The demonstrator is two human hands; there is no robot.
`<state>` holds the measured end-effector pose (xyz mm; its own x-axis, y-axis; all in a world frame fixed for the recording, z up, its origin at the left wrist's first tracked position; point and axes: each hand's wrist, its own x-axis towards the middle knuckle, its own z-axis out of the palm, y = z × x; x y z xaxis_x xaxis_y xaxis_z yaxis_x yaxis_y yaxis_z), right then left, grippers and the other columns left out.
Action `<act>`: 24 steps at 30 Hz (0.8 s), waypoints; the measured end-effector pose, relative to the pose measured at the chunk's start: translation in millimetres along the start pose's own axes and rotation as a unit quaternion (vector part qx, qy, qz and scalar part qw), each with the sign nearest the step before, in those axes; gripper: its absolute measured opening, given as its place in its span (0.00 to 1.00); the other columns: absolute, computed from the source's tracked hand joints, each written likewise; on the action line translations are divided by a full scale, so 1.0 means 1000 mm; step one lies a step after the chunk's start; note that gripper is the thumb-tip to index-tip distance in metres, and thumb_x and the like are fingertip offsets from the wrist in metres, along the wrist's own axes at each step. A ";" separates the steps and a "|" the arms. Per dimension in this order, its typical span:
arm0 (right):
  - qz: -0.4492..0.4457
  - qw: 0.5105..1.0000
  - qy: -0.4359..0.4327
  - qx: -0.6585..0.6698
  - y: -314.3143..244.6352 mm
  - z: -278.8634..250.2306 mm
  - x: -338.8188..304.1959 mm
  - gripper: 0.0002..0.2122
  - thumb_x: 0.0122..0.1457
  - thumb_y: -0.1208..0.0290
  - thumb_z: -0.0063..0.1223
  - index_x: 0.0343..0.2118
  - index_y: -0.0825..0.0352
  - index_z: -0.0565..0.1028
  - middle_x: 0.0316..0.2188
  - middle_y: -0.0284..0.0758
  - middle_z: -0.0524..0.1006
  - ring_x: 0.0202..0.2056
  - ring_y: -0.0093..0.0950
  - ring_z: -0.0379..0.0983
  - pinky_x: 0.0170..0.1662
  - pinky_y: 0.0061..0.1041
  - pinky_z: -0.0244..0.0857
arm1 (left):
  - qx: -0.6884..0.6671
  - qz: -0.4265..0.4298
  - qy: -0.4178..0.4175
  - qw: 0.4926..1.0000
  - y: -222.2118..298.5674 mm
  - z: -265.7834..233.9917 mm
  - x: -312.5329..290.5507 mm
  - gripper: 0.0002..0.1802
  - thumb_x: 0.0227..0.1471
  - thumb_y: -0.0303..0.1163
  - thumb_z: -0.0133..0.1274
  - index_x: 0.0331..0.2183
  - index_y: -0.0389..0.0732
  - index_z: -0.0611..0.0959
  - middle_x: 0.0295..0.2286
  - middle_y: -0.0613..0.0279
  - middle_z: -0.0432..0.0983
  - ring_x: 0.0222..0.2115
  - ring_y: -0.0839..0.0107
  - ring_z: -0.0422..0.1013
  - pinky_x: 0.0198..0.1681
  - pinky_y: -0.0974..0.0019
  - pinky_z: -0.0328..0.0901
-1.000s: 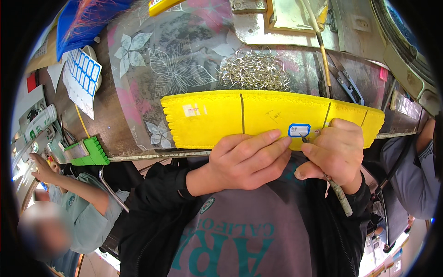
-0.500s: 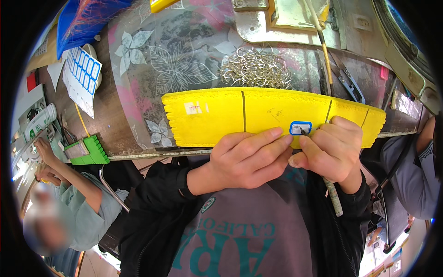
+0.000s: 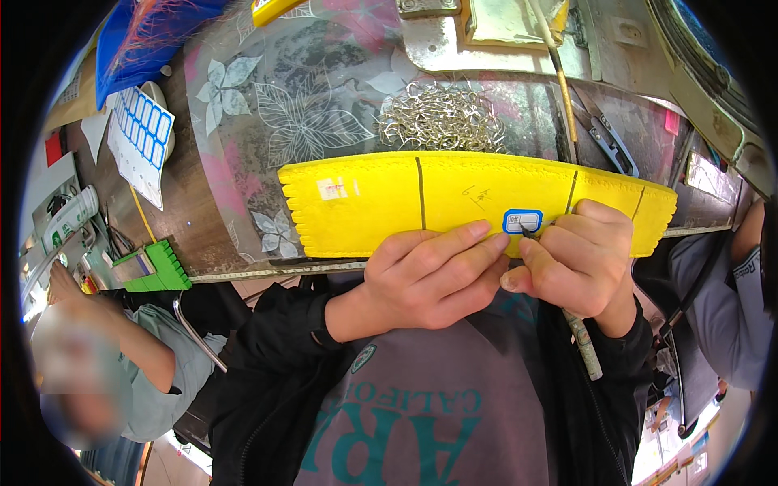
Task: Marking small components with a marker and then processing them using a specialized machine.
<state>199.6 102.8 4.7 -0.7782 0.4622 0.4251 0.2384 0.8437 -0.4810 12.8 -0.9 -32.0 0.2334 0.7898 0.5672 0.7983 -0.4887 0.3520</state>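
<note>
Lying along the near edge of a dark, flower-patterned tabletop is a long, yellow, foam-like board, notched at its left end and crossed by dark lines. The left hand rests its extended fingers side by side on the board's near edge; its thumb is hidden, so whether it clasps the board cannot be told. The right hand has curled fingers, pinching. Beyond the board sits a heap of curved, silver-coloured metal pieces. Pinched in the right hand is a slim, mottled grey-green pen, its dark tip over a small, white, blue-bordered label on the board, just beside the left fingertips.
</note>
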 end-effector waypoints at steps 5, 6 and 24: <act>-0.026 0.998 -0.060 0.010 0.003 -0.011 -0.003 0.14 0.50 0.58 0.68 0.27 0.64 0.76 0.17 0.26 0.71 0.16 0.23 0.68 0.19 0.23 0.53 | 0.002 0.007 -0.005 1.000 0.000 -0.001 0.000 0.07 0.52 0.39 0.64 0.29 0.51 0.81 0.41 0.79 0.82 0.45 0.76 0.74 0.36 0.72 0.60; -0.025 0.997 -0.070 0.003 0.003 -0.012 -0.004 0.15 0.50 0.58 0.68 0.28 0.64 0.76 0.17 0.27 0.71 0.15 0.23 0.68 0.19 0.23 0.53 | 0.003 0.009 -0.003 1.000 -0.001 0.000 0.000 0.07 0.52 0.39 0.64 0.29 0.51 0.81 0.41 0.79 0.82 0.45 0.76 0.74 0.36 0.72 0.60; 0.007 1.000 0.004 0.003 0.000 -0.001 0.000 0.14 0.44 0.63 0.70 0.20 0.59 0.72 0.13 0.22 0.62 0.14 0.18 0.60 0.19 0.21 0.46 | 0.007 0.009 -0.002 1.000 -0.001 0.000 0.000 0.07 0.52 0.39 0.64 0.30 0.52 0.80 0.40 0.80 0.82 0.44 0.77 0.74 0.37 0.72 0.60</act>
<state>200.3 103.3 5.4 -0.7701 0.4769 0.4238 0.2458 0.8348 -0.4927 11.7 -0.3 -32.2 0.2492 0.7823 0.5709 0.8019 -0.4972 0.3312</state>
